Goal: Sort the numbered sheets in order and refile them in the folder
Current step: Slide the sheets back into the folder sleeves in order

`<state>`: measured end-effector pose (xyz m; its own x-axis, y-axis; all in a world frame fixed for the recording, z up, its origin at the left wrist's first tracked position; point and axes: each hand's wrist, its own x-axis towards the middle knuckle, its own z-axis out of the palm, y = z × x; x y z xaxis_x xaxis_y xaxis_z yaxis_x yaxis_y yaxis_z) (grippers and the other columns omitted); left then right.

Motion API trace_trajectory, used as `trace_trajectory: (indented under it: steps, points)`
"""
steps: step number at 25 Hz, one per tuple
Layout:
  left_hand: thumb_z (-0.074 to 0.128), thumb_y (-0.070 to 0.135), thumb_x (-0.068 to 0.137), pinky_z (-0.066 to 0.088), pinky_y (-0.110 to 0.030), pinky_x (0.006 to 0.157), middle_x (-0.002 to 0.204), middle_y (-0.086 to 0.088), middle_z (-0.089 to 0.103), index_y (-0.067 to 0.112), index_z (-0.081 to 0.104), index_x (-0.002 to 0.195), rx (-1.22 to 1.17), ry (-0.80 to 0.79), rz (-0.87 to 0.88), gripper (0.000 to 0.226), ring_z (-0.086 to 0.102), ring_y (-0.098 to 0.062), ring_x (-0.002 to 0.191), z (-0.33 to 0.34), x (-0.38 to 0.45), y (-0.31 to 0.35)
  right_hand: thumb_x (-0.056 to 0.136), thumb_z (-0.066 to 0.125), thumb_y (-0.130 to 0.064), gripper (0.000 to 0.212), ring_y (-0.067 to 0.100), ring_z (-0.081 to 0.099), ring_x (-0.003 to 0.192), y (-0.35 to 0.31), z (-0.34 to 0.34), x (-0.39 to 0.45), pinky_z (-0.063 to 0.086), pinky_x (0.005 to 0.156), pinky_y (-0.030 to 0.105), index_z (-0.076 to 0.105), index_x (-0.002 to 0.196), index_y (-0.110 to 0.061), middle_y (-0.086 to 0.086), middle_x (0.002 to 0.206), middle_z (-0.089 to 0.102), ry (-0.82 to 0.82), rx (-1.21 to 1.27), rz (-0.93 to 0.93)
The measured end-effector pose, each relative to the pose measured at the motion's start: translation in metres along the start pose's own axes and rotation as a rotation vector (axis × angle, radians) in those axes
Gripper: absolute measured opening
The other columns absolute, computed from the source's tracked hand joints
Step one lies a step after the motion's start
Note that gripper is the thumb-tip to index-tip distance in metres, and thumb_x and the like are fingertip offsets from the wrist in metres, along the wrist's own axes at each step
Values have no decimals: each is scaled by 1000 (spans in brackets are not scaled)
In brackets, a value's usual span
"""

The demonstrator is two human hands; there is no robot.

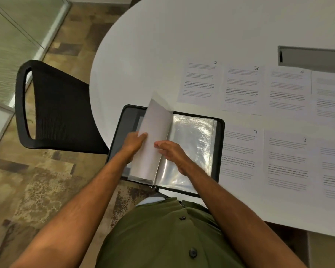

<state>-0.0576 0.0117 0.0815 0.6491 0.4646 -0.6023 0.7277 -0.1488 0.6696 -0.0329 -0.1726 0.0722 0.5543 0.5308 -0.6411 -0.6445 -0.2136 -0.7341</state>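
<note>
Head view: left hand (134, 142) is pinching a raised sleeve (155, 136) of the folder (219, 144); right hand (171, 151) is resting loosely curled just beside it.

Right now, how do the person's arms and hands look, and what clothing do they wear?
Both forearms are bare: no sleeve reaches them. The left hand and right hand show no gloves, and no watch or ring is visible. The person wears an olive-green shirt with dark round buttons down the front.

Office meeting room: round white table (143, 45), black mesh chair (52, 105), frosted glass partition (12, 45), patterned carpet (37, 180).
</note>
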Motion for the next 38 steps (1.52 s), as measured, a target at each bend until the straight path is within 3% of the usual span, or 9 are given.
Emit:
trace_trajectory:
  steps: [3,9,11,13,19,24,28,32,38]
  points:
    - [54,26,105,53,-39,89,115,-14,68,3,65,124,-36,31,-37,32,65,-33,102,-24,17,-11,104,55,-29,21,22,64,121,6,10,22,47,107,39,69,119,-25,-1,133,67,-30,13,37]
    - [56,28,104,49,-40,94,120,-12,62,5,61,128,-36,89,-155,33,59,-31,108,-56,52,-41,104,55,-25,23,20,61,121,23,6,50,47,104,39,66,125,-22,0,131,64,27,-72,58]
    - [58,26,103,49,-41,93,112,-12,62,10,64,104,-10,102,-163,17,59,-29,104,-63,66,-51,102,56,-22,24,20,60,122,27,-3,58,48,102,38,66,124,-22,-1,129,64,75,-115,52]
    - [60,25,102,48,-37,85,102,-12,60,12,59,86,70,104,-158,21,57,-27,95,-67,78,-59,100,57,-20,29,18,58,124,31,-13,63,47,101,35,64,128,-21,0,133,63,135,-199,28]
    - [63,29,100,43,-34,77,97,-11,58,12,58,87,372,108,-146,22,53,-28,88,-70,106,-74,96,61,-20,43,18,49,133,50,-57,67,42,109,35,53,138,-22,-2,145,52,345,-611,-102]
    - [62,24,99,49,-39,73,92,-14,62,-4,64,94,459,150,-128,29,59,-35,86,-59,115,-83,95,61,-19,46,20,35,146,58,-82,63,38,115,46,50,138,-29,-5,160,37,408,-668,-54]
    - [62,13,95,53,-43,71,98,-16,64,0,60,97,483,207,-98,13,64,-39,92,-50,118,-80,94,61,-14,46,19,34,146,60,-92,63,39,114,45,51,136,-30,-6,158,38,454,-675,-55]
    - [68,16,91,48,-53,97,136,-14,49,10,49,134,619,289,-5,47,50,-36,124,-34,117,-74,93,59,-9,47,18,37,143,56,-98,66,39,113,40,54,135,-28,-6,154,42,481,-667,-103]
    - [61,24,95,35,-50,110,147,-12,40,15,47,142,655,97,246,50,39,-34,134,15,139,-37,93,56,-14,41,20,48,135,34,-125,86,35,115,28,58,133,-16,-1,142,55,689,-642,-227]
